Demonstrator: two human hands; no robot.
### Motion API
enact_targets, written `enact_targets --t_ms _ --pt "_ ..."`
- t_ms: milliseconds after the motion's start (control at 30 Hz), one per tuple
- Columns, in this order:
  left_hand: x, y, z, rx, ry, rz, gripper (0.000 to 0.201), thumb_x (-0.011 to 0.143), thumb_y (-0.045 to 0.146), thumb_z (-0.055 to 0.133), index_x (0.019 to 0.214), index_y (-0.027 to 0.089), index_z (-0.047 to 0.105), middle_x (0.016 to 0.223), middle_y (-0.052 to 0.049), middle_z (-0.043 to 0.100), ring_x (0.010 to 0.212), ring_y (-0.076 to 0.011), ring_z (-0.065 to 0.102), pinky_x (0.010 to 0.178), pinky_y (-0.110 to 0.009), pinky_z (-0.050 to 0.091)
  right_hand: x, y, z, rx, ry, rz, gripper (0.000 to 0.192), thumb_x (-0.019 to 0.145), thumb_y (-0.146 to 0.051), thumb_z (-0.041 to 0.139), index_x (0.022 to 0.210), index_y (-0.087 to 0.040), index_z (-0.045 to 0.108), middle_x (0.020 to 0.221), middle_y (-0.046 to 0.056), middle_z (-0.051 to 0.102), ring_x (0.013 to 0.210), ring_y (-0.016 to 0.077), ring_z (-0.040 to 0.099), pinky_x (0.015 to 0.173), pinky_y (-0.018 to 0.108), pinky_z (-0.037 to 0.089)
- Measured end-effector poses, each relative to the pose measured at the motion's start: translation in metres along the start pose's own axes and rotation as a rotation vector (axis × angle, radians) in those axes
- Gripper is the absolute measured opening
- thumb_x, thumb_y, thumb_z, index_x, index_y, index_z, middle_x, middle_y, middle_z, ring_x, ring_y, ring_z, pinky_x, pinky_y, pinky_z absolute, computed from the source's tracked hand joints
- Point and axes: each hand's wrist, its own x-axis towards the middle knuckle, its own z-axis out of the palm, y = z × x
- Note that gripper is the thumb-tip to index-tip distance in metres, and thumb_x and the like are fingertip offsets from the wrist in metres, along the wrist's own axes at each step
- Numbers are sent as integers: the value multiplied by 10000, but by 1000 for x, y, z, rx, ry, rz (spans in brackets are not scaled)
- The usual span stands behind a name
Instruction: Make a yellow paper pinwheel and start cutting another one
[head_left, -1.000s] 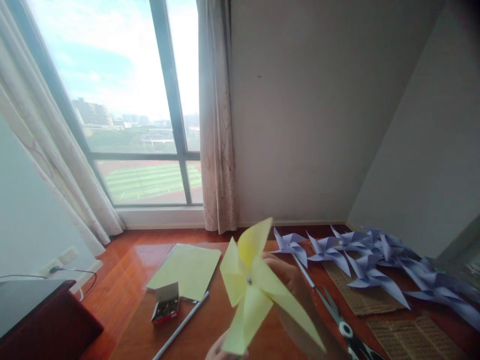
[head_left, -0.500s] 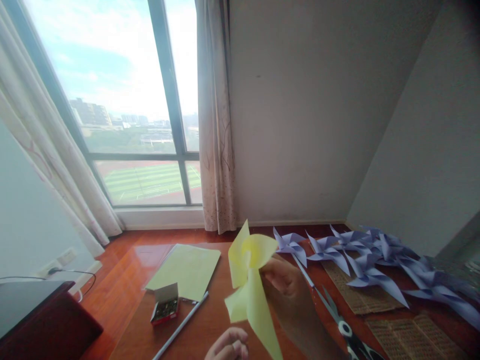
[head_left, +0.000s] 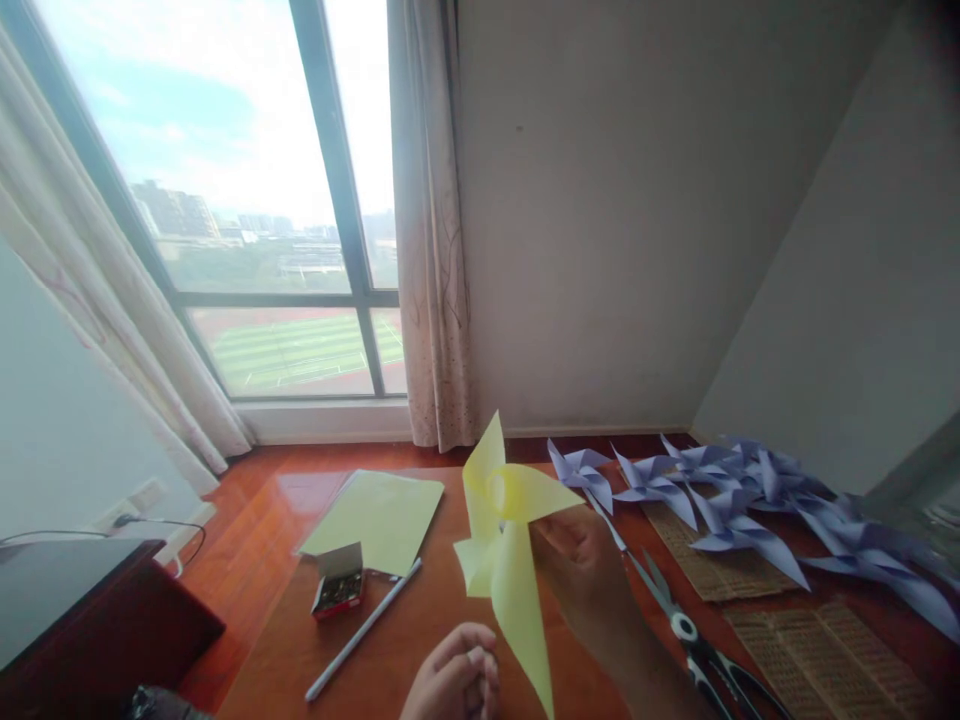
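Fingers of the right hand pinch the yellow pinwheel at its centre above the surface, the loosely curled left hand empty at 6 o'clock; flimsy, easily creased paper, probably best gripped at the hub.

Bright daylight from window far left, sky blown out; edges bowed; near hands soft, dim.
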Motion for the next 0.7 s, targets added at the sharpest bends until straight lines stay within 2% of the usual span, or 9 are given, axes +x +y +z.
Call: enact_targets --t_ms 33,133,233,267,400,500,600,700 --pt "-5 2 3 2 -7 -10 381 542 224 940 786 143 659 610 -1 647 513 -102 585 517 -188 414 0 1 0 6 9 2 180 852 -385 738 764 -230 759 798 27 655 802 201 599 759 289 475" --pt "-24 9 16 15 -86 90 280 659 209 862 857 136 679 671 -2 644 551 -73 546 556 -180 406 1 4 -1 60 29 46 253 803 -418 785 690 -199 729 741 15 640 707 168 576 659 261 475" --pt "-36 17 26 39 -36 140 213 694 201 820 841 137 681 683 0 626 605 -80 542 608 -189 415 -1 15 -4 146 2 210 280 764 -463 814 766 -190 750 743 23 677 694 175 608 640 270 488" --pt "-39 20 27 57 -5 195 199 696 200 810 837 139 682 677 4 617 604 -83 528 599 -193 400 -4 21 -5 167 -8 259 291 755 -473 820 790 -192 753 735 24 685 701 183 623 642 274 493" --pt "-43 31 20 140 192 583 157 742 262 777 810 154 686 674 13 596 624 -103 488 599 -219 376 -25 48 -11 234 -38 401 344 717 -509 838 839 -199 751 744 24 716 708 200 659 625 279 500" --pt "-45 39 15 277 222 724 199 779 327 777 873 165 708 768 -12 644 738 -144 545 709 -245 430 -46 63 -12 246 -83 491 369 717 -528 833 833 -188 748 732 20 722 674 182 654 603 262 481" --pt "-48 43 16 412 167 742 274 814 380 773 970 161 719 961 -62 704 934 -197 603 860 -269 451 -61 70 -11 278 -151 560 366 732 -517 829 839 -175 753 728 16 722 652 153 641 608 241 466" --pt "-48 42 21 310 14 538 419 780 442 804 1067 163 678 996 -81 716 930 -221 645 842 -296 482 -67 71 -10 302 -183 583 359 724 -493 843 870 -174 767 756 21 734 677 158 655 636 246 482"
